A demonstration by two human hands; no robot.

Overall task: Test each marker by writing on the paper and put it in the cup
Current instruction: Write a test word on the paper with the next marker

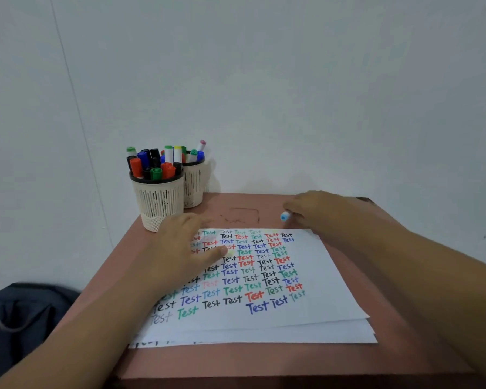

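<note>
A white sheet of paper (314,276), covered with rows of the word "Test" in several colours, lies on a small reddish-brown table (264,357). My left hand (185,245) rests flat on the paper's upper left part, fingers spread. My right hand (314,210) is beyond the paper's far right corner and grips a marker with a light blue cap (285,216), whose end sticks out to the left. Two cream slotted cups stand at the table's far left: the near cup (159,200) is packed with markers, and the far cup (193,183) behind it holds several more.
More paper sheets (334,334) lie under the top one. A white wall rises right behind the table. A dark blue bag (26,318) sits on the floor to the left. Faint pen marks (242,216) show on the tabletop past the paper.
</note>
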